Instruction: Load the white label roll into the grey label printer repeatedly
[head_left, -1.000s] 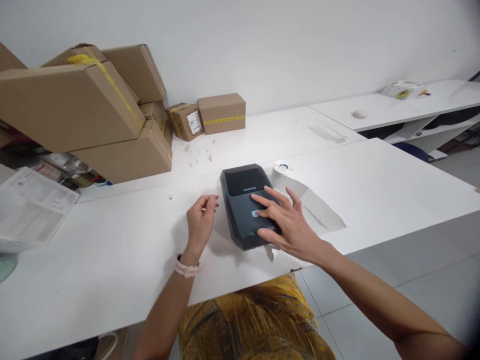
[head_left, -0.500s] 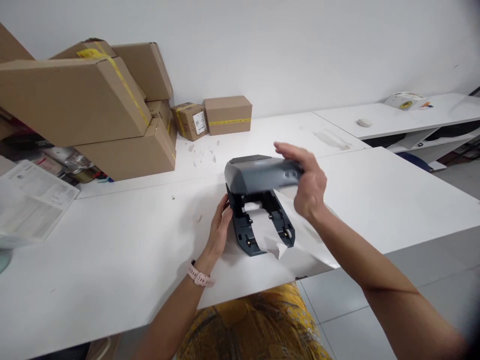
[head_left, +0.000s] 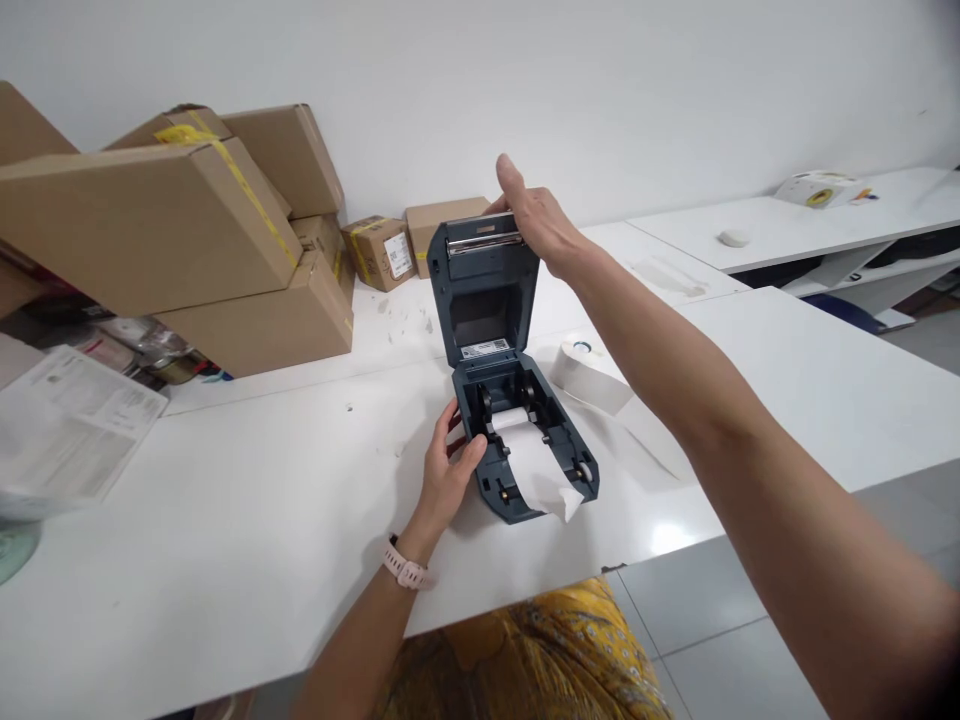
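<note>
A dark blue-grey label printer (head_left: 480,490) stands on the white table with its lid (head_left: 487,270) raised. White label paper (head_left: 534,465) runs from a small roll inside over the front edge, its end creased. My left hand (head_left: 448,470) grips the left side of the base, thumb over the rim and fingers along the outer wall. At the lid's top right edge, my right hand (head_left: 541,222) holds on with its thumb pointing up; its fingers are partly hidden behind the lid. A larger label roll (head_left: 581,375) lies on the table just right of the printer.
Cardboard boxes (head_left: 247,320) are stacked at the left, and two smaller ones, including a taped box (head_left: 367,255), stand by the wall. A plastic-wrapped packet (head_left: 67,430) lies far left. On the right-hand table are a white roll (head_left: 733,238) and a white carton (head_left: 817,190).
My right hand has swung the printer lid up and back from half raised to upright, baring the inside. The label roll at the right has come into view. My left hand stays at the base.
</note>
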